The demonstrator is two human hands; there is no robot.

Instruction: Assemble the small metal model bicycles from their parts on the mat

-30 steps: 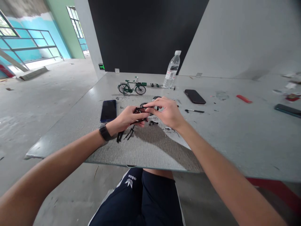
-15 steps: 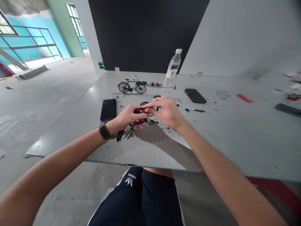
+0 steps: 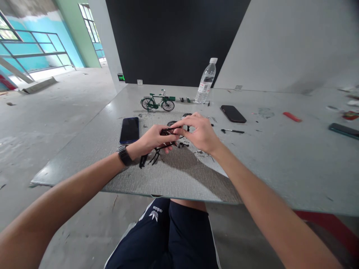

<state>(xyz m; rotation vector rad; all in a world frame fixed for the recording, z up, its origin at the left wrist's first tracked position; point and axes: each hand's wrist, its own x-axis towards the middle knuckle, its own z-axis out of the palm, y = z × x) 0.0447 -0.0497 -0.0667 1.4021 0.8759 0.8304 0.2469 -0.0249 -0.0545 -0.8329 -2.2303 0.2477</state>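
My left hand is closed around a black model bicycle frame, whose thin forked end sticks out below the fingers. The fingertips of my right hand are pinched against the upper part of this frame, meeting the left fingers; whether a small piece sits between them is hidden. Just behind the hands lie black model wheels, partly covered. A small black part lies under the right hand, and thin silvery wire-like parts lie nearer the table edge. A flat black part is below my left wrist.
A finished green model bicycle stands at the back, left of a water bottle. Phones lie left and right of the hands. A small black-handled tool and a red object are farther right.
Both hands stay in nearly the same place on the frame. The right hand's fingers have shifted very slightly.
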